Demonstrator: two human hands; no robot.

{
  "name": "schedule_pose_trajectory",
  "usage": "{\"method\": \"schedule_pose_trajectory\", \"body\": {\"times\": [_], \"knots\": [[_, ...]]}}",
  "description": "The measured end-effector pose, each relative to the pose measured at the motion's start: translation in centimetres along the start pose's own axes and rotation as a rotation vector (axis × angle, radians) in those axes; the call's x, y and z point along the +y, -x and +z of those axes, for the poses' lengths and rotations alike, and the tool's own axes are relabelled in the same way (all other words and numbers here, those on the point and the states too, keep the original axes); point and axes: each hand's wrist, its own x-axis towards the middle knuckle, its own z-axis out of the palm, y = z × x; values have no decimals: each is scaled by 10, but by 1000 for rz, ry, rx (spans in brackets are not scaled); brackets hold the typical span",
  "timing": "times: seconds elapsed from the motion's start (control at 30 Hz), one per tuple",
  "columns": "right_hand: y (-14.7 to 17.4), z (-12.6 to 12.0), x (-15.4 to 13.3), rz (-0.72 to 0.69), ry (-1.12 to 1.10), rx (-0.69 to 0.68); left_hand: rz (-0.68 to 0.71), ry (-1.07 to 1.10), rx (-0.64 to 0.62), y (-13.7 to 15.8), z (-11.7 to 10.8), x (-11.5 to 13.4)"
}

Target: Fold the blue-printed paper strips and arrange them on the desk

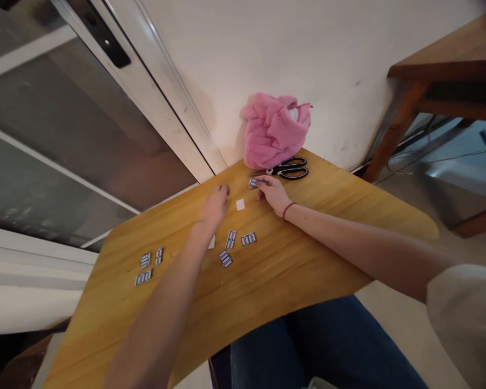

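Note:
My right hand [273, 193] pinches a small blue-and-white card [252, 182] between thumb and fingers, just above the wooden table. My left hand [216, 205] is smeared by motion, its fingers bent, and I cannot make out anything in it. Between the two hands a blank white card [240, 205] lies flat. Nearer to me are loose blue-and-white cards: one [230, 239], another [248, 239] to its right, and a third [225, 259] below. A pale card [211, 242] is partly hidden by my left forearm.
At the left lie more blue-and-white cards [143, 277]. Black-handled scissors [294, 168] rest at the table's far end, beside a pink fluffy cloth bundle [273, 132] against the wall. A framed glass door [105, 119] borders the left side; a wooden desk [449, 65] stands right.

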Motion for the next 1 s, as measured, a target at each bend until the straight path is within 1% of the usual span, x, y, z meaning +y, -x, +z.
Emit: {"method": "schedule_pose_trajectory", "body": {"times": [0.03, 0.1, 0.17, 0.2, 0.27, 0.37, 0.5, 0.63, 0.73, 0.8, 0.83, 0.9, 0.93, 1.0], "knots": [[0, 0, 0, -3, -1, -2, 29, -37, -31, 1, -3, -6], [1, 1, 0, 4, -4, 1, 50, -68, -132, 0, -8, -14], [1, 1, 0, 18, -5, 2, 28, -41, -217, -5, -11, -19], [0, 1, 0, 24, -3, 1, 16, -31, -236, -8, -12, -20], [0, 1, 0, 30, -1, 0, -6, -18, -222, -14, -11, -18], [0, 0, 0, 31, -10, 0, 24, 9, -180, -23, -5, -12], [-1, 0, 0, 27, -16, -8, 70, 27, -246, -29, 5, -3], [-2, 0, 1, 27, -15, -14, 85, 22, -292, -32, 5, 5], [-2, 1, 1, 24, -13, -15, 78, 25, -296, -29, 6, 8], [-2, 1, 2, 25, -11, -13, 78, 27, -254, -24, 7, 8], [-3, 1, 2, 26, -11, -10, 102, 14, -214, -20, 8, 8], [-3, 1, 2, 28, -11, -8, 221, -53, -158, -11, 11, 7], [-3, 1, 2, 28, -12, -6, 301, -97, -154, -5, 11, 8], [-3, 1, 3, 26, -13, -6, 434, -163, -196, 8, 12, 9]]}}
